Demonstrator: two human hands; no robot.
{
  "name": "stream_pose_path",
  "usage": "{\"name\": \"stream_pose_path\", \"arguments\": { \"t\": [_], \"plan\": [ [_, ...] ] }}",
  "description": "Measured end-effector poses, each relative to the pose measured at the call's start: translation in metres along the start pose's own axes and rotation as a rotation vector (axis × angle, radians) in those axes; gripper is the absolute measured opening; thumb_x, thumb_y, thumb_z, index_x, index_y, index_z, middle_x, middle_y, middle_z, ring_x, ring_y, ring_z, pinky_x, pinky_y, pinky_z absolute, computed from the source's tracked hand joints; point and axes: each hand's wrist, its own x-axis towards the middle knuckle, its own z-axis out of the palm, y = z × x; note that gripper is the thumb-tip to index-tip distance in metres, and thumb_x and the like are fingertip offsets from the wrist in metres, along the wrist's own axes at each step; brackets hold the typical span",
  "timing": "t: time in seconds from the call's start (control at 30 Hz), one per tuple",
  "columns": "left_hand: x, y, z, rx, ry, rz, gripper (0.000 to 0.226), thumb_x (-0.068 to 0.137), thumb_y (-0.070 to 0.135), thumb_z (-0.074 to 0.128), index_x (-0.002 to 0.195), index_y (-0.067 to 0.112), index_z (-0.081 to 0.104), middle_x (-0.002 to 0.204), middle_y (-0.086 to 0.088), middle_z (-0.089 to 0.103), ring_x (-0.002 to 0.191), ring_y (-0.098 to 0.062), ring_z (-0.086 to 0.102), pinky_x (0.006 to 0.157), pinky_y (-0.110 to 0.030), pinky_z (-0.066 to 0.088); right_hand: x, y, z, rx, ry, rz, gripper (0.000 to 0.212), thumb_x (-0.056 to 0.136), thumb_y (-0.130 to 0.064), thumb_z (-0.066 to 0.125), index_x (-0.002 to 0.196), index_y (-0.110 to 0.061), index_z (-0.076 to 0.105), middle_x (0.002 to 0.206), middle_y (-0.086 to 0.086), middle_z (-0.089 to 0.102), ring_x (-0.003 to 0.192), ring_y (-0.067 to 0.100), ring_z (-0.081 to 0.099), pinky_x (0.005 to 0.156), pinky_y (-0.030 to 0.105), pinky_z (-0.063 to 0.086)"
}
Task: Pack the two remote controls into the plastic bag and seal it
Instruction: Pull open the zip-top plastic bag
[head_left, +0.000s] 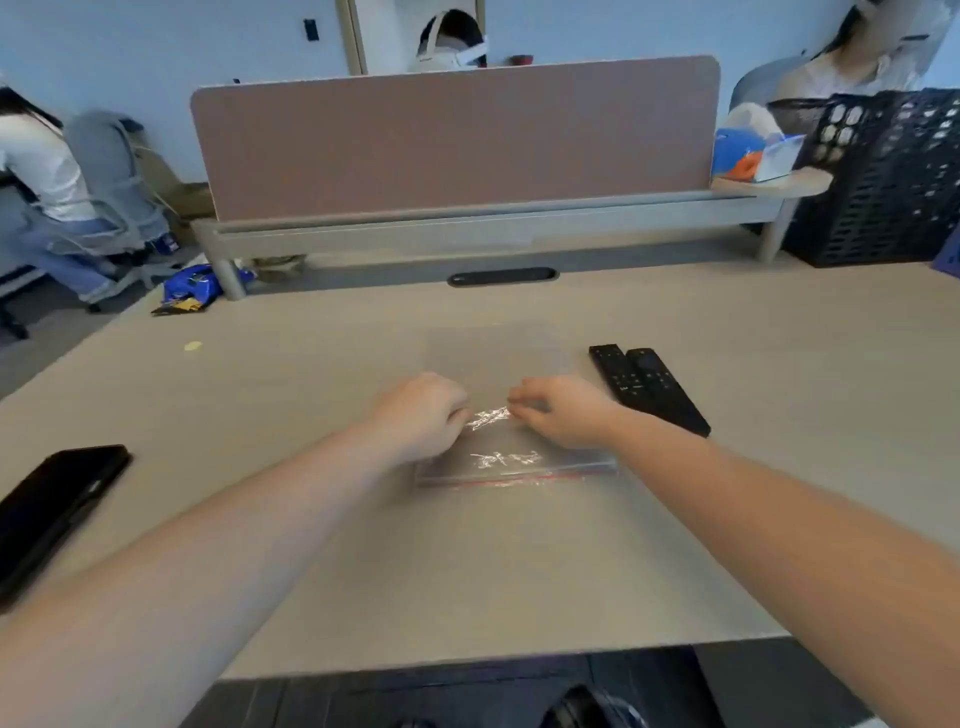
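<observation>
A: Head view first. Where is the plastic bag (511, 457)?

B: Flat on the pale surface (311, 519), at its middle, straight ahead of the person. It is clear, with a red line running along the edge nearest the camera, and light glints off creases in the film.

A: And the hands?

B: Both are on the bag. The left hand (421, 415) sits on its left part with the fingers curled under into a loose fist, and the grip looks pinched onto the film. The right hand (563, 410) is on the right part, fingers bent and bunched, their tips at the film beside the bright crease. Whether either hand has truly caught hold of the plastic or merely presses on it, I cannot tell.

A: The two remote controls (649, 387)?

B: Outside the bag, lying side by side and touching each other, just to the right of it, close to the right wrist. Both are black and lie flat, slanting toward the near right.

A: Anything else on the surface?

B: A black phone (52, 504) near the left edge, well apart from the bag. A black crate (883, 176) stands at the far right.
</observation>
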Motion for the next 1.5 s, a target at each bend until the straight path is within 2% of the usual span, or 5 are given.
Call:
{"name": "stream_pose_path", "arguments": {
  "t": [0.47,0.9,1.1,1.37,1.5],
  "plan": [
    [-0.031,0.017,0.003,-0.015,-0.12,-0.1,0.025,0.087,0.034,0.046,0.092,0.018,0.065,0.099,-0.008,0.07,0.096,-0.033,0.061,0.079,-0.042,0.052,-0.043,-0.003,0.004,-0.071,-0.129,-0.15,0.035,0.073,-0.046,0.073,0.102,-0.026,0.071,0.127,-0.004,0.063,0.119,0.014,0.054,0.104,0.031,0.041],
    [-0.039,0.023,0.002,-0.074,-0.169,-0.149,0.031,0.089,0.041,0.042,0.083,0.017,0.061,0.088,-0.007,0.069,0.079,-0.029,0.056,0.066,-0.035,0.045,-0.034,-0.026,0.009,-0.667,-0.144,-0.293,0.023,0.086,-0.009,0.043,0.096,-0.008,0.064,0.105,0.012,0.064,0.098,0.033,0.059,0.067,0.036,0.048],
    [-0.049,0.022,-0.004,-0.187,-0.142,-0.206,0.039,0.08,0.052,0.059,0.113,0.032,0.061,0.122,0.007,0.064,0.115,-0.02,0.056,0.091,-0.032,0.046,-0.035,-0.022,0.002,-0.373,-0.038,-0.145,0.022,0.088,-0.016,0.043,0.095,-0.014,0.064,0.107,0.009,0.066,0.098,0.031,0.059,0.067,0.029,0.038],
    [-0.044,0.019,-0.014,-0.112,0.026,-0.199,0.022,0.088,0.038,0.052,0.097,0.028,0.07,0.096,-0.001,0.071,0.099,-0.025,0.054,0.07,-0.031,0.04,-0.036,-0.027,-0.007,-0.269,-0.053,-0.124,0.022,0.091,-0.017,0.048,0.098,-0.015,0.069,0.105,0.006,0.07,0.094,0.028,0.059,0.071,0.03,0.042],
    [-0.044,0.026,-0.016,-0.017,0.37,-0.226,0.022,0.078,0.041,0.065,0.088,0.021,0.062,0.09,0.0,0.061,0.091,-0.024,0.052,0.069,-0.034,0.039,-0.031,-0.028,-0.009,-0.121,0.006,-0.045,0.018,0.086,-0.017,0.059,0.095,-0.011,0.072,0.103,0.008,0.073,0.099,0.028,0.063,0.085,0.036,0.052]
  ]
}}
